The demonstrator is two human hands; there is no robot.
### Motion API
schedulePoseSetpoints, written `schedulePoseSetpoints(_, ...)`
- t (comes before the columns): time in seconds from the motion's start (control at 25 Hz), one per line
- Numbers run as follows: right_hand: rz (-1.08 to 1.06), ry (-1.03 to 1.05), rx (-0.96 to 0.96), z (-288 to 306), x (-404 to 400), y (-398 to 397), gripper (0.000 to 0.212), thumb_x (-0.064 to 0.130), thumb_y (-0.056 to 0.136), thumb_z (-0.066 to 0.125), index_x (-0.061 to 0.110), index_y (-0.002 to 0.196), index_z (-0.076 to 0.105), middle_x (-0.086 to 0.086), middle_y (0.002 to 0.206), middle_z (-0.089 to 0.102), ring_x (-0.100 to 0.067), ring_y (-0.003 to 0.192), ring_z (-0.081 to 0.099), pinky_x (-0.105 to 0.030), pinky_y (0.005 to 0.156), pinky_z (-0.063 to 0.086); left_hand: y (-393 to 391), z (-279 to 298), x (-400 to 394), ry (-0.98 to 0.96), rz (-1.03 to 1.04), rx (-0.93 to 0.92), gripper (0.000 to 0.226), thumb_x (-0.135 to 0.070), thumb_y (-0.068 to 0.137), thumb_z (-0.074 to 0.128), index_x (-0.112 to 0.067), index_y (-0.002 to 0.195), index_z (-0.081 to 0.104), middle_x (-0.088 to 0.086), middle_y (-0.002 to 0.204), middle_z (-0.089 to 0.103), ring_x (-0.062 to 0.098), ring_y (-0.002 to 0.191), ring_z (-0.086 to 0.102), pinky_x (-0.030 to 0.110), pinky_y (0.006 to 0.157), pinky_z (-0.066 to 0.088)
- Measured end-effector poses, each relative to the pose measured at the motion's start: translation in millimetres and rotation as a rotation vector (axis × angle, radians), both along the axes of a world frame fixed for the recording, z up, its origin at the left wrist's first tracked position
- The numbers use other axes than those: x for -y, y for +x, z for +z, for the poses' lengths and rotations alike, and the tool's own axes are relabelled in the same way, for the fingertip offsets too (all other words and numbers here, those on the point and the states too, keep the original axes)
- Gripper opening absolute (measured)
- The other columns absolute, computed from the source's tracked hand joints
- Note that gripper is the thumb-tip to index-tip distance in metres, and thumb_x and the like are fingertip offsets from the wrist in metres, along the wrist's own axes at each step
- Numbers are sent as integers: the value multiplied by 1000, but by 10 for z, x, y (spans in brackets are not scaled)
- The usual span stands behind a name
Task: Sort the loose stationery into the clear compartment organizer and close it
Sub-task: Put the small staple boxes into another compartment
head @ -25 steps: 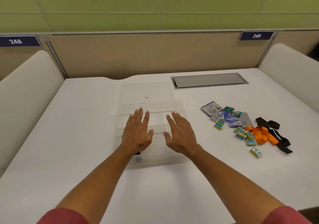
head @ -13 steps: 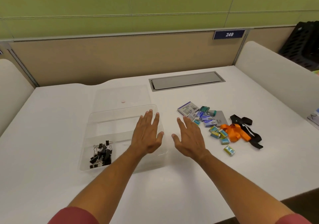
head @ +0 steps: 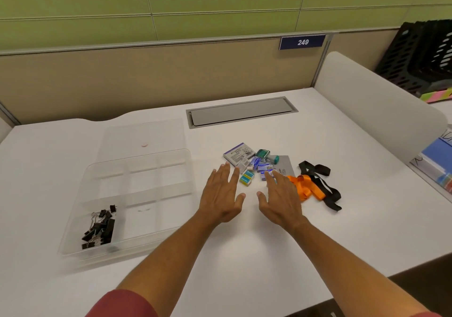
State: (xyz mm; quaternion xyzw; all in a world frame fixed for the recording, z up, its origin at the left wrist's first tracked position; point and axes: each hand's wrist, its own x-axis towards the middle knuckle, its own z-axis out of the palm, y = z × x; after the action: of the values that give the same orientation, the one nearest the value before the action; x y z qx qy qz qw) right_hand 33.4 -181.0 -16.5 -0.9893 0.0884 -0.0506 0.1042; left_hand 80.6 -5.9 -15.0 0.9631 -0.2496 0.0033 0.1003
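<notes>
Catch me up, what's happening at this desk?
A person is sorting stationery into a clear compartment organizer on a white desk. Only the black binder clips are in it, in the near-left compartment; its lid lies flat behind it. Both hands are open and hold nothing: the left hand and right hand hover by the pile of small staple boxes, with orange ribbon and black ribbon beside it.

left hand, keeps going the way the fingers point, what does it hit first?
Probably the purple-white box at the near edge of the pile. The left hand is open, fingertips just short of it, green packets just to the right. Its height above the table is unclear.
</notes>
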Motion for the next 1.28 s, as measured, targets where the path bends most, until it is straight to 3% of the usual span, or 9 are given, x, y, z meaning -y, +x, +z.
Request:
schedulePoseSetpoints(0.2, -108, -130, -62, 2, 344, -57, 60, 26, 79, 57, 19, 137, 45, -10, 133, 50, -30, 121, 43, -41, 97, 37, -23, -100, 220, -19, -12, -13, 76, -55, 93, 32, -21, 153, -1, 9, 162, -2, 22, 149, -4, 31, 112, -12)
schedulePoseSetpoints(0.4, -118, -33, -105, -48, 499, -3, 47, 25, 86, 59, 21, 131, 49, -7, 130, 55, -26, 116, 47, -40, 96, 42, -44, -156, 341, -36, -12, -57, 73, -52, 94, 34, -18, 153, 8, 9, 162, 2, 23, 149, 1, 31, 114, -7)
schedulePoseSetpoints(0.56, -125, 172, 90, 26, 557, -26, 41, 16, 88, 52, 15, 129, 56, -15, 113, 60, -26, 96, 56, -37, 76, 49, -81, -141, 500, -50, -36, -56, 67, -48, 93, 39, -19, 151, 20, 13, 157, 23, 28, 142, 22, 38, 115, 21)
schedulePoseSetpoints(0.72, -147, 309, 157, 61, 639, -101, 29, 24, 91, 42, 17, 113, 60, -10, 101, 55, -18, 79, 50, -25, 59, 35, -97, -151, 788, -73, -118, -120, 58, -43, 94, 45, -27, 147, 28, 11, 144, 36, 29, 133, 33, 39, 105, 35)
schedulePoseSetpoints(0.92, -176, 339, 192, 66, 752, -195, 14, 21, 95, 42, 12, 95, 52, -8, 86, 56, -23, 79, 53, -31, 62, 33, -96, -217, 1075, -39, -121, -163, 40, -39, 95, 48, -22, 132, 46, 11, 135, 42, 26, 118, 44, 38, 92, 47)
schedulePoseSetpoints(1.0, -167, 360, 173, 67, 791, -225, 15, 24, 97, 45, 11, 93, 53, -6, 86, 58, -21, 80, 55, -33, 66, 40, -98, -246, 1111, -37, -92, -160, 31, -33, 96, 49, -16, 122, 51, 11, 130, 45, 26, 112, 47, 37, 87, 49)
schedulePoseSetpoints(1.08, -146, 378, 158, 64, 806, -250, 15, 23, 97, 47, 11, 90, 53, -4, 85, 59, -21, 80, 56, -29, 65, 35, -89, -255, 1102, -25, -90, -169, 28, -23, 97, 48, -13, 122, 51, 12, 126, 49, 26, 109, 48, 36, 86, 48)
schedulePoseSetpoints(1.16, -144, 386, 112, 51, 826, -265, 9, 16, 95, 47, 12, 94, 55, -5, 89, 60, -21, 82, 56, -26, 65, 33, -73, -240, 1074, -48, -95, -190, 32, -14, 95, 47, -12, 127, 47, 13, 122, 52, 26, 107, 49, 35, 86, 48)
schedulePoseSetpoints(1.28, -117, 389, 61, 43, 817, -292, 19, 6, 91, 51, 11, 108, 59, -7, 105, 61, -22, 95, 58, -30, 73, 44, -49, -199, 1001, -117, -83, -224, 35, -7, 93, 46, -11, 127, 47, 13, 119, 54, 28, 109, 49, 36, 88, 47)
